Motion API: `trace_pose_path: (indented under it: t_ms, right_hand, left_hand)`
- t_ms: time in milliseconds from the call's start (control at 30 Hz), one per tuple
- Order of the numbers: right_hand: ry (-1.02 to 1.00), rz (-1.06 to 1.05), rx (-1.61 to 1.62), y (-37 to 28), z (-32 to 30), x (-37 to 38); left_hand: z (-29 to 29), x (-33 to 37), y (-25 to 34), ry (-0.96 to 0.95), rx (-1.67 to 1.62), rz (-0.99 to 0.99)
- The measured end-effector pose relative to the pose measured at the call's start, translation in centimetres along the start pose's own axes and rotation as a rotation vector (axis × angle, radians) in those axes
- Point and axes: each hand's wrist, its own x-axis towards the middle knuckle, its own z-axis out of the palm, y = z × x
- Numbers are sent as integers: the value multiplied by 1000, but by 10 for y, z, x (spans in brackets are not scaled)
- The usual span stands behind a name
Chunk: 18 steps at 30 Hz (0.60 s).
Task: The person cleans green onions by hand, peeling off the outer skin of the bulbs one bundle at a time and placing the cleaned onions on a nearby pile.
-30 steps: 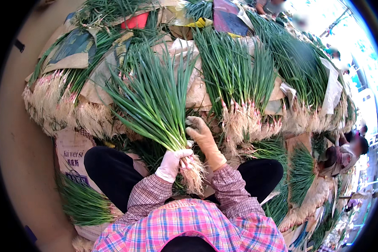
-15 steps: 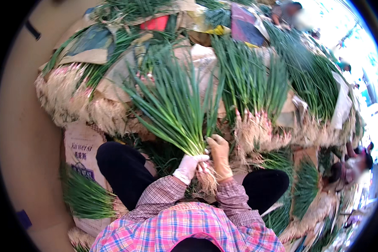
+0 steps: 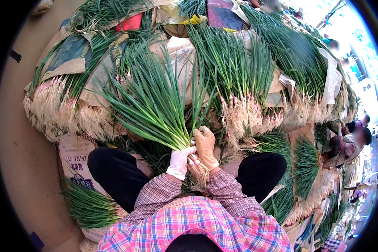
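A bunch of spring onions [image 3: 161, 111] fans out in front of me, long green leaves pointing away and pale roots hanging toward my lap. My left hand [image 3: 180, 163], in a white glove, is closed round the lower stalks, just above the pinkish bulbs. Against the bunch's right side is my right hand [image 3: 205, 145], in a tan glove, its fingers bent in on stalks at its edge. The fingertips of both hands are partly hidden by the stalks and gloves.
Heaped spring onions [image 3: 243, 71] rise ahead, roots toward me, with sacking [image 3: 180, 54] among them. At my left, another bunch [image 3: 90, 203] lies on a printed sack [image 3: 75, 153]. More onions [image 3: 305, 168] lie at right, near another person [image 3: 344, 140].
The whole view has shifted, so the heap appears farther left and slightly higher. Both hands stay on the bunch, with the right hand's fingers still at its right side.
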Motion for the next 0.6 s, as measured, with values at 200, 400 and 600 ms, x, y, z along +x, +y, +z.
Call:
trace_pose_path:
  t_ms: [200,400,600]
  right_hand:
    - [-33,-190,-45,1,3,-1]
    - [-83,251,257,-25,-22,21]
    - [219,-652,-1069,-33,-42,65]
  left_hand:
    - [-2,0,2,-26,-24,-14]
    - [1,-7,19,-199,-90,-36]
    - [1,-20,39,-269,-166,44]
